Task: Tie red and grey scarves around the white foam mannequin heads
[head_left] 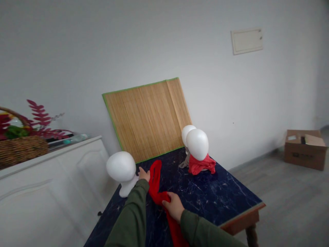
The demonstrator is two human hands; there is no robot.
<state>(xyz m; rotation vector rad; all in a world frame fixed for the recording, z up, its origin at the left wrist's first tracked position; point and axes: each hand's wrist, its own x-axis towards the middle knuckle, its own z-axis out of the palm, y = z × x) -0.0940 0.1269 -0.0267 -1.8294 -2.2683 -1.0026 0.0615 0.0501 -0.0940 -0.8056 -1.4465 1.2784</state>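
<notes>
A long red scarf [156, 195] lies over the dark blue tabletop, with a loop at its far end. My right hand [175, 207] pinches the scarf near its middle, thumb on top, and the rest trails toward me under the right sleeve. Close to the scarf's looped end is my left hand [144, 174], fingers partly stretched out beside the neck of a white mannequin head [121, 167]. Whether those fingertips touch the neck I cannot tell. That head leans at the table's left edge.
Two more white heads, a front one [197, 144] and a rear one [186, 134], stand at the table's back right with coral cloth [202, 165] around the front one. A bamboo mat [147, 120] leans on the wall. White cabinet [59, 185] at left; cardboard box [304, 151] on the floor.
</notes>
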